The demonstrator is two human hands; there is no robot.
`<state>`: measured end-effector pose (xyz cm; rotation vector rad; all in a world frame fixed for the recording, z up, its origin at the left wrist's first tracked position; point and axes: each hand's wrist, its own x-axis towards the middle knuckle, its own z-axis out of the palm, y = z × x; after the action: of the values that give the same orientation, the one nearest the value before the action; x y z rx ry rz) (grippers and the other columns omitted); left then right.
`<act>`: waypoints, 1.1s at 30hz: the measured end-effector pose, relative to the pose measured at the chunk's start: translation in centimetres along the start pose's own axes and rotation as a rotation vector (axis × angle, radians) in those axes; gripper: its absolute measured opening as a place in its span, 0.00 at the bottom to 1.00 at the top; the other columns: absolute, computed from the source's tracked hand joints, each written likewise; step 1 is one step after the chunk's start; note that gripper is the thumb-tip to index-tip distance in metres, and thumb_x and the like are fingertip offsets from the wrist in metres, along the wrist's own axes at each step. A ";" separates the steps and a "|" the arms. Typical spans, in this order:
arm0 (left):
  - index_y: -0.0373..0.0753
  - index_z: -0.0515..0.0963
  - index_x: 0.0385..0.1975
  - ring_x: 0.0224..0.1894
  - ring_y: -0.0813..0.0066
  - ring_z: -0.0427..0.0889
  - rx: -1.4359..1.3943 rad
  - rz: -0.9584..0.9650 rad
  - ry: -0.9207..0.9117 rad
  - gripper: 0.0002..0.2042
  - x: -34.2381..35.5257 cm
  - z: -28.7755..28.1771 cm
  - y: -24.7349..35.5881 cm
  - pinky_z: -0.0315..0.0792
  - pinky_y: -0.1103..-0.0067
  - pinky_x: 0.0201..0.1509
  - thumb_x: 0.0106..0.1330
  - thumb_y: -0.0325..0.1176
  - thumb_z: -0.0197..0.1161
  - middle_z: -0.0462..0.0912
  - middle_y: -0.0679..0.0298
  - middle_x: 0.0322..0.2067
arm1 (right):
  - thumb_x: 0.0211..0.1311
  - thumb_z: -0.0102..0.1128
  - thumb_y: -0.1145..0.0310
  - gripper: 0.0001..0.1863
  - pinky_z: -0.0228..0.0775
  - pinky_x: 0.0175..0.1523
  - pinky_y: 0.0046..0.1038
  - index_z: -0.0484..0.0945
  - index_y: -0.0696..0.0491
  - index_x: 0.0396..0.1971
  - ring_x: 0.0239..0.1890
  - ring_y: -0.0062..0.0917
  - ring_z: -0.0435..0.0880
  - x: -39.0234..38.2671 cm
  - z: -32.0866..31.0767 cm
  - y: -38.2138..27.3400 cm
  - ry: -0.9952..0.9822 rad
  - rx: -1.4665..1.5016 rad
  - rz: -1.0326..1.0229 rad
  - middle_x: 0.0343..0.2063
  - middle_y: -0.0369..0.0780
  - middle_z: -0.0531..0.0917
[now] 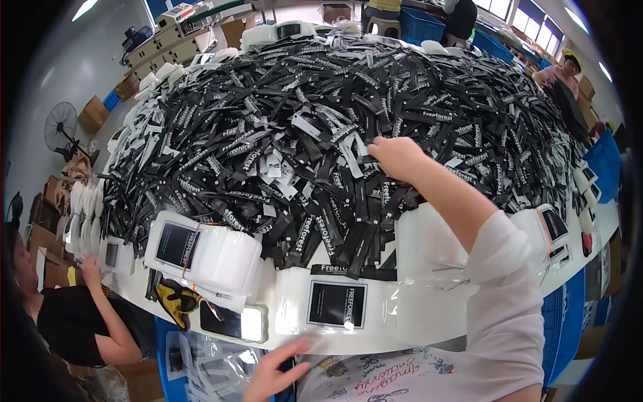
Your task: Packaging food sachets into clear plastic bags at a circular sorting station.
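Note:
A big heap of black printed strip packets [221,141], mixed with some white ones, covers the white table [429,315]. My right hand [392,157] reaches into the heap, fingertips closed on a black packet [368,147]. Low in the view, my left hand [278,372] is beside the front edge, fingers apart and partly blurred, holding nothing. Just above it lies a clear plastic bag with a dark square label [337,303]. A phone [221,323] lies left of that bag.
Bundles of white bags [224,258], a yellow-and-black item [174,301], blue bins [599,164] and a standing fan [59,127] surround me. A co-worker in black [70,325] is at left; a person in pink [559,77] is at back right.

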<state>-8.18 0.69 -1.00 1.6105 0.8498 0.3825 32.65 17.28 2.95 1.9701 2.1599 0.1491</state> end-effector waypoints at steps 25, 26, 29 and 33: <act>0.36 0.78 0.33 0.37 0.65 0.78 0.629 0.703 0.207 0.13 8.4 7.5 -0.2 0.70 0.75 0.35 0.44 0.23 0.61 0.79 0.61 0.33 | 0.59 0.50 0.68 0.10 0.57 0.25 0.19 0.65 0.59 0.24 0.20 0.14 0.64 -9.8 -3.0 2.5 0.774 1.173 0.380 0.29 0.39 0.81; 0.36 0.78 0.32 0.33 0.65 0.77 0.603 0.699 0.242 0.13 8.0 7.3 0.0 0.70 0.75 0.32 0.42 0.22 0.61 0.79 0.61 0.30 | 0.60 0.47 0.68 0.08 0.58 0.27 0.19 0.67 0.59 0.29 0.21 0.12 0.63 -11.2 -1.7 2.2 0.777 1.210 0.386 0.31 0.37 0.81; 0.36 0.79 0.28 0.22 0.66 0.73 0.531 0.727 0.305 0.13 7.3 7.1 0.4 0.67 0.76 0.25 0.38 0.19 0.61 0.75 0.62 0.21 | 0.59 0.45 0.74 0.05 0.62 0.38 0.15 0.68 0.58 0.34 0.27 0.12 0.71 -18.0 -2.1 -2.3 0.843 1.346 0.320 0.30 0.38 0.80; 0.33 0.76 0.29 0.26 0.57 0.73 0.500 0.742 0.189 0.09 5.9 7.6 2.2 0.67 0.70 0.29 0.45 0.19 0.59 0.74 0.56 0.24 | 0.61 0.45 0.74 0.07 0.65 0.22 0.21 0.56 0.52 0.29 0.18 0.20 0.68 -23.4 1.6 -8.9 1.562 1.395 0.244 0.20 0.38 0.68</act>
<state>1.60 -0.56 -1.87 2.3723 0.4679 0.9045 26.23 -6.97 1.59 3.7138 3.3695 0.3828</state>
